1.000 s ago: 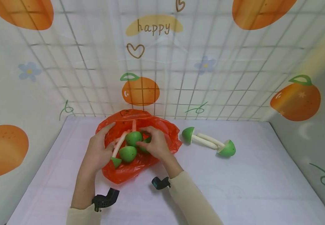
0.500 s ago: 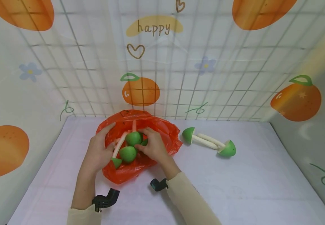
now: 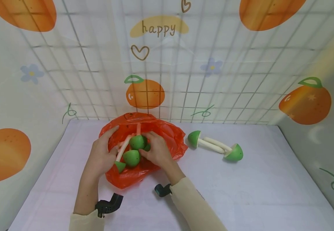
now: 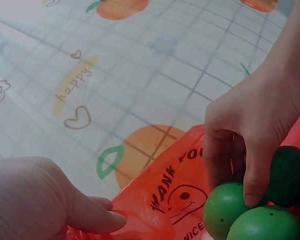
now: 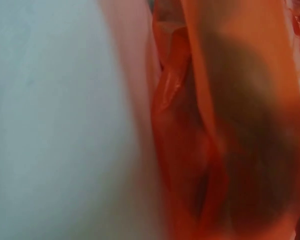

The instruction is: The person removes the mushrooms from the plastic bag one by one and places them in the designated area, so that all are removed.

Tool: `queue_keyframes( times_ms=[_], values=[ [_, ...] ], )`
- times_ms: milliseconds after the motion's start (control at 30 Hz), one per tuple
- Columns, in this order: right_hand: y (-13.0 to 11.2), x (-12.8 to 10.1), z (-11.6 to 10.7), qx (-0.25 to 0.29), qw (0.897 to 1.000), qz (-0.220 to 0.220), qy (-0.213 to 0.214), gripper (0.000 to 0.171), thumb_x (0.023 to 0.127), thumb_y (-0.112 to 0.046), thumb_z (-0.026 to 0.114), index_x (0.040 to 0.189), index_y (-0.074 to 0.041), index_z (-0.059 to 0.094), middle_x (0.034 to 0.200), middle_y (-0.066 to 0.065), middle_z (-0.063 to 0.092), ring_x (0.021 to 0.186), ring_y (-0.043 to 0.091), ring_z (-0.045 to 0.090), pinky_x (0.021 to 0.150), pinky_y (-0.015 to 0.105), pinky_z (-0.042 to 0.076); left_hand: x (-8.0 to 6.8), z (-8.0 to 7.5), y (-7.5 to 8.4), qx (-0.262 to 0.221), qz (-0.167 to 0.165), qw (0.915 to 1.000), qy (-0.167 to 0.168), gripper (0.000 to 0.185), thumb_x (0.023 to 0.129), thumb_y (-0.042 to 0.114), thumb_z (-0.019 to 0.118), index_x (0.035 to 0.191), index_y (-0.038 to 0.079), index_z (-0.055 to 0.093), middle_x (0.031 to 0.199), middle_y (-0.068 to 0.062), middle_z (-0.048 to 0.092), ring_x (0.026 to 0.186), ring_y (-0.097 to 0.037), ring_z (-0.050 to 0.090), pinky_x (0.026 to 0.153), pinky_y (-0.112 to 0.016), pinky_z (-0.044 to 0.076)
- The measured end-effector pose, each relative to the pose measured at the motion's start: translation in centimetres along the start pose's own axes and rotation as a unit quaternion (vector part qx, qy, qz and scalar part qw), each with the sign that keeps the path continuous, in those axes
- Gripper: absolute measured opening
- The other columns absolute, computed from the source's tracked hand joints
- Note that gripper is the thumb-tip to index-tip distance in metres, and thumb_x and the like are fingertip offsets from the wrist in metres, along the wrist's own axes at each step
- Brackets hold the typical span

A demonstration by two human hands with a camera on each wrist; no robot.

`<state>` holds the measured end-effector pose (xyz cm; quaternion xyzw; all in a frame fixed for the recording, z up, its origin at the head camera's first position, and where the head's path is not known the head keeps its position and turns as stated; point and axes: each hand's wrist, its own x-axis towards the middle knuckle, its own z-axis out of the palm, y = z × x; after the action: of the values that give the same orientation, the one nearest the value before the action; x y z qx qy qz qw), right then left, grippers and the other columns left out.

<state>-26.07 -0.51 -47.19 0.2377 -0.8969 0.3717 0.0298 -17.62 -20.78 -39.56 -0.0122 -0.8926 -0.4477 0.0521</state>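
Observation:
A red plastic bag (image 3: 143, 168) lies open on the white table (image 3: 242, 192), with several green-capped toy mushrooms inside. My left hand (image 3: 98, 155) grips the bag's left rim (image 4: 135, 220) beside a pale stem (image 3: 122, 149). My right hand (image 3: 158, 152) reaches into the bag, its fingers curled round a dark green cap (image 4: 288, 175) behind two other caps (image 3: 138, 142) (image 3: 131, 158). In the left wrist view the right hand (image 4: 250, 115) has a fingertip pressing between the caps (image 4: 225, 210). The right wrist view shows only blurred red plastic (image 5: 225, 125).
Two more toy mushrooms (image 3: 194, 138) (image 3: 234, 153) lie stem to stem on the table right of the bag. Orange-print walls behind a wire grid (image 3: 184, 80) enclose the table at the back and on both sides.
The right hand and wrist have shifted slightly left over the caps. The left hand and the bag have stayed put.

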Motion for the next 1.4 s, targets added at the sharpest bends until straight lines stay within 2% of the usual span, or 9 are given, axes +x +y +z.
queue_keyframes(
  times_ms=[400,700,967,1167,1400],
  values=[
    [0.1,-0.3,0.1,0.002,0.999,-0.036,0.025,0.063,0.083,-0.020,0.089,0.139,-0.005,0.065,0.130,0.009,0.067,0.111,0.026,0.064,0.091,0.040,0.062,-0.1,-0.2,0.1,-0.004,-0.003,1.0000,0.000,0.071,0.098,-0.007,0.061,0.163,0.013,0.040,0.164,-0.015,0.041,0.153,-0.039,0.032,0.114,-0.063,0.040],
    [0.1,-0.7,-0.3,0.006,0.997,-0.063,0.043,0.060,0.083,-0.018,0.088,0.136,-0.003,0.066,0.127,0.010,0.067,0.104,0.033,0.068,0.087,0.039,0.063,-0.2,-0.3,0.2,-0.005,0.001,1.0000,-0.001,0.071,0.098,-0.007,0.060,0.163,0.012,0.039,0.163,-0.016,0.041,0.152,-0.040,0.032,0.114,-0.064,0.041],
    [-0.7,-1.9,-1.4,0.010,0.996,-0.071,0.052,0.059,0.083,-0.017,0.086,0.138,-0.005,0.065,0.131,0.008,0.067,0.114,0.027,0.065,0.092,0.038,0.062,-0.3,-0.4,0.4,-0.005,-0.003,1.0000,-0.002,0.070,0.099,-0.006,0.060,0.163,0.013,0.039,0.164,-0.017,0.040,0.152,-0.040,0.032,0.113,-0.064,0.041],
    [-1.0,-3.1,-2.4,0.015,0.995,-0.082,0.061,0.059,0.081,-0.016,0.088,0.136,-0.007,0.067,0.129,0.006,0.068,0.115,0.025,0.065,0.093,0.040,0.061,-0.3,-0.4,0.5,-0.005,0.003,1.0000,-0.002,0.069,0.100,-0.007,0.059,0.163,0.012,0.039,0.165,-0.016,0.040,0.153,-0.039,0.031,0.118,-0.065,0.034],
    [-1.4,-4.4,-3.4,0.011,0.989,-0.118,0.082,0.056,0.080,-0.017,0.086,0.132,-0.005,0.069,0.125,0.006,0.070,0.113,0.024,0.066,0.095,0.040,0.060,-0.3,-0.3,0.6,-0.003,-0.005,1.0000,-0.005,0.069,0.099,-0.005,0.061,0.163,0.011,0.040,0.163,-0.016,0.041,0.150,-0.040,0.035,0.114,-0.065,0.040]
  ],
)
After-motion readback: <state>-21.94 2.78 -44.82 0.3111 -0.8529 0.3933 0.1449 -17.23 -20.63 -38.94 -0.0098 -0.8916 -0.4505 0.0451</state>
